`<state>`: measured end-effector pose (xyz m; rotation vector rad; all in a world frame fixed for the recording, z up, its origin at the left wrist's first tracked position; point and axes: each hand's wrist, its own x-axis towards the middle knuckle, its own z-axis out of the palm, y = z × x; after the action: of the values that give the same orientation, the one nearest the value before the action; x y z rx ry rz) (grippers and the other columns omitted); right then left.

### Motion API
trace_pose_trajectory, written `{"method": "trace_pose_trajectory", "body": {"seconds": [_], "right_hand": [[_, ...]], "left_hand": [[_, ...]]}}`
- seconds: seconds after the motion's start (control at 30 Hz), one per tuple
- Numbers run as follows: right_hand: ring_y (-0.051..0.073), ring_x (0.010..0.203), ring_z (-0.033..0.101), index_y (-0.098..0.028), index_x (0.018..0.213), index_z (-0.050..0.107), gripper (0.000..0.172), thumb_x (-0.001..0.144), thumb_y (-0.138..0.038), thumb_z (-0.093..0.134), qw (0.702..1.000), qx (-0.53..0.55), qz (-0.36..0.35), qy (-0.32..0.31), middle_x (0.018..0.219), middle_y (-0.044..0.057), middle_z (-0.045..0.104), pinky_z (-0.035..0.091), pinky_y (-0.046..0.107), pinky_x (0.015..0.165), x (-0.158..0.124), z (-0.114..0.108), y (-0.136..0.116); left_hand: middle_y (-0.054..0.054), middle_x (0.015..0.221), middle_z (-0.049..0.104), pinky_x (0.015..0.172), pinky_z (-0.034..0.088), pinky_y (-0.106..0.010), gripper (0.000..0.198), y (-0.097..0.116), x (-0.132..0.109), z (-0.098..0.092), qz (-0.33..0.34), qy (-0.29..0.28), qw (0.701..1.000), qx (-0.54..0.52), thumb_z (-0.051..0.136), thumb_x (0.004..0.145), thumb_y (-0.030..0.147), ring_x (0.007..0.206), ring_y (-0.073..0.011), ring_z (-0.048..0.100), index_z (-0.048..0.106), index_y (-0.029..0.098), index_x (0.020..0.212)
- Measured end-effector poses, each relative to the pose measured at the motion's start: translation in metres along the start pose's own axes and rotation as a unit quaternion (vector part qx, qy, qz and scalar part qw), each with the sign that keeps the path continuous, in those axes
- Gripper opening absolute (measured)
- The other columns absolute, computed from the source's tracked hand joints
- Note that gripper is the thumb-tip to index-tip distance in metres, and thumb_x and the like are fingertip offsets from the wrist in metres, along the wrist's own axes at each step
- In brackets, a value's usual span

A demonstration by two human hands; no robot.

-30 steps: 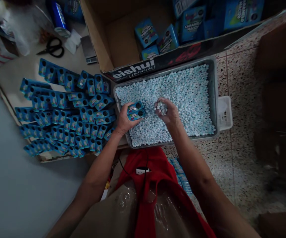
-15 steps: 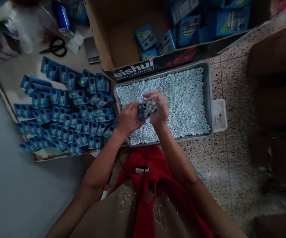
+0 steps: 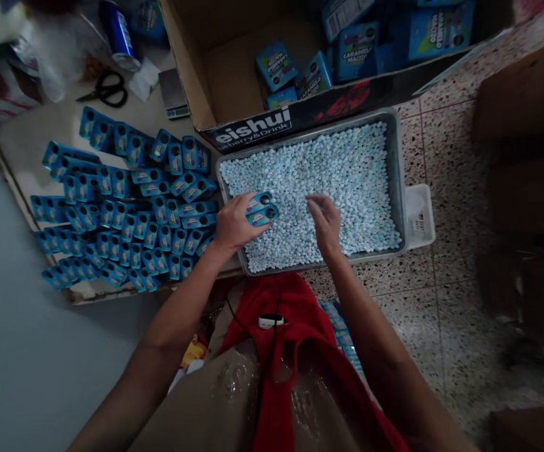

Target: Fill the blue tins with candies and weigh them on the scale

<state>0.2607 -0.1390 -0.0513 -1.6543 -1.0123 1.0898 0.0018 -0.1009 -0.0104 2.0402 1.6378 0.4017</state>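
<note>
My left hand (image 3: pixel 234 225) grips two small blue candy boxes (image 3: pixel 261 209) stacked together, held over the left part of a grey metal tray (image 3: pixel 398 182). The tray is filled with small pale blue and white candies (image 3: pixel 338 176). My right hand (image 3: pixel 325 221) reaches down into the candies near the tray's middle, palm down, fingers bent and touching them. Whether it holds any candies is hidden.
Several rows of the same blue boxes (image 3: pixel 121 213) lie on a board to the left. A large cardboard carton (image 3: pixel 253 125) with bigger blue packs (image 3: pixel 357 50) stands behind the tray. Scissors (image 3: pixel 105 91) and a can (image 3: pixel 120 34) lie at back left. A white basket (image 3: pixel 418 213) is at the tray's right.
Half a second ago my right hand held candies against the boxes in my left hand. It has moved right and down into the tray. The boxes moved slightly away.
</note>
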Motion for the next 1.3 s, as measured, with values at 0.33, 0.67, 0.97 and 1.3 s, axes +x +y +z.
{"method": "trace_pose_trajectory", "body": {"seconds": [0.33,0.67,0.97,1.3], "right_hand": [[0.044,0.161,0.052,-0.024,0.151,0.072,0.048,0.110,-0.048,0.069,0.895,-0.383,-0.164,-0.160,0.168,0.020,0.062,0.043,0.068,0.134,-0.022,0.006,0.028],[0.046,0.175,0.033,-0.021,0.178,0.053,0.072,0.115,-0.054,0.063,0.830,-0.493,-0.170,-0.199,0.187,0.024,0.040,0.039,0.067,0.137,0.001,0.035,0.042],[0.045,0.141,0.058,-0.017,0.132,0.077,0.049,0.097,-0.051,0.076,0.899,-0.376,-0.131,-0.184,0.149,0.026,0.070,0.045,0.071,0.123,0.000,0.027,0.026],[0.017,0.055,0.039,-0.031,0.083,0.047,0.053,0.100,-0.081,0.045,0.977,-0.107,0.079,-0.169,0.068,-0.003,0.049,0.039,0.031,0.054,0.009,0.035,-0.009]], "left_hand": [[-0.014,0.135,0.081,0.117,0.066,-0.049,0.079,-0.010,-0.030,0.003,0.049,0.036,0.998,-0.035,0.104,0.080,0.046,0.126,-0.0371,0.080,0.069,0.021,0.146],[-0.015,0.135,0.081,0.115,0.067,-0.050,0.093,-0.022,-0.055,-0.001,0.016,0.108,0.990,-0.092,0.104,0.076,0.072,0.126,-0.0372,0.081,0.069,0.022,0.146],[-0.016,0.147,0.079,0.128,0.060,-0.054,0.083,-0.026,-0.123,-0.046,-0.111,0.132,0.984,-0.052,0.104,0.080,0.053,0.138,-0.0385,0.076,0.069,0.024,0.149],[-0.014,0.137,0.080,0.120,0.062,-0.049,0.077,0.001,-0.147,-0.041,-0.129,0.183,0.974,-0.044,0.104,0.082,0.046,0.130,-0.0361,0.077,0.068,0.021,0.146]]}}
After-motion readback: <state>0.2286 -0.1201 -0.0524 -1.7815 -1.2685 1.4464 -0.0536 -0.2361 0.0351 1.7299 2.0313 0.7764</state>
